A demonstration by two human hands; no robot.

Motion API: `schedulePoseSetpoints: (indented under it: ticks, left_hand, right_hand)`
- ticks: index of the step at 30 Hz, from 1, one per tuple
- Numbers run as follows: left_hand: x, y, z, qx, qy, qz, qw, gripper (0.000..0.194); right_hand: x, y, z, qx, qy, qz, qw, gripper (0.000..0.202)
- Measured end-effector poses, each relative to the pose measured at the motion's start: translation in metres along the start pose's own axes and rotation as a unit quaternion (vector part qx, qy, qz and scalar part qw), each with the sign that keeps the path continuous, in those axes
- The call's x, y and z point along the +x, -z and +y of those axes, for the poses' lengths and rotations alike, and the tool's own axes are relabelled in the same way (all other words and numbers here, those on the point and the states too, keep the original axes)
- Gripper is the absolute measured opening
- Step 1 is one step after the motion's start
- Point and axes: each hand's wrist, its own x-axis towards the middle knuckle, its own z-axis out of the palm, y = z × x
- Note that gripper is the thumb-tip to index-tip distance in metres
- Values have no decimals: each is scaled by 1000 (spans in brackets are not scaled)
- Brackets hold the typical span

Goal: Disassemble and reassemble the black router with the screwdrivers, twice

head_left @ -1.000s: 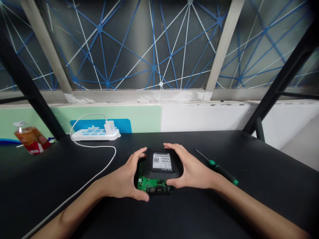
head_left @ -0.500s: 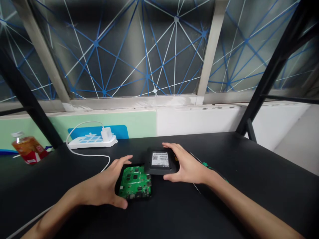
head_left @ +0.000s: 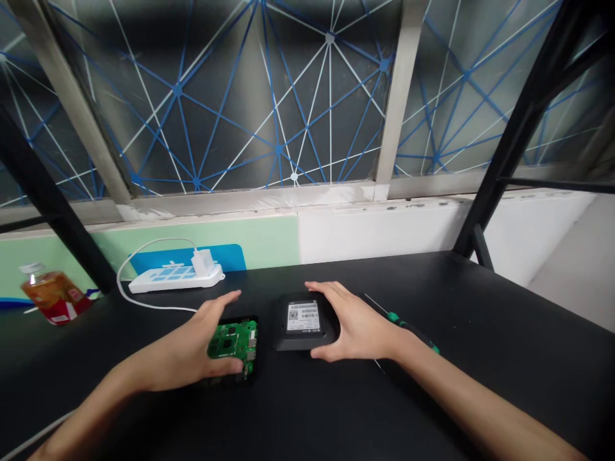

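A green circuit board (head_left: 233,339) sits in a black tray-like casing on the table. My left hand (head_left: 192,349) reaches over its left side, fingers stretched out past the far edge and thumb lying across the near part. The hand hides the board's left part, and whether it touches the board is hard to see. To the right, a black plastic cover (head_left: 283,333) with a white printed label lies label-up. My right hand (head_left: 353,323) grips it from the right, thumb at the near edge, fingers at the far one.
A screwdriver (head_left: 413,330) with a green and black handle lies behind my right wrist. A white power strip (head_left: 175,278) with a plugged-in charger (head_left: 202,262) stands by the wall, its white cable running under my left arm. At far left is a drink bottle (head_left: 55,294).
The circuit board has shifted left, with my left hand now further over it. The cover, which overlapped the board's corner, is now apart from it and a little lower, still in my right hand.
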Motion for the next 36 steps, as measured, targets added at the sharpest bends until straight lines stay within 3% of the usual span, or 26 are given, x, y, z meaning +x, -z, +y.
schedulePoseSetpoints:
  ticks: [6,10,14,20,26,32,36]
  left_hand:
    - [37,-23,55,-14,-92,-1,996,100]
    - [56,-33,73,9,-113,-18,993,109]
    - [63,-38,76,8,-142,-31,989,116]
    - [64,-39,77,-44,-183,-14,982,108]
    - [62,-37,68,-115,-150,-2,982,111]
    - [62,-38,63,-250,-187,-38,949,113]
    - [64,-40,64,-293,-211,-28,932,103]
  right_hand:
    - [0,0,-3,-10,29,-3,1000,107]
    - [1,-2,-3,-31,20,-17,999,126]
    - [0,-5,-2,-34,18,-15,999,138]
    - [-2,-4,-3,-43,27,-20,999,136]
    - [-1,-4,-7,15,45,17,999,145]
    - [-1,-14,-4,74,23,39,996,147]
    - [0,-18,-4,74,5,-3,997,147]
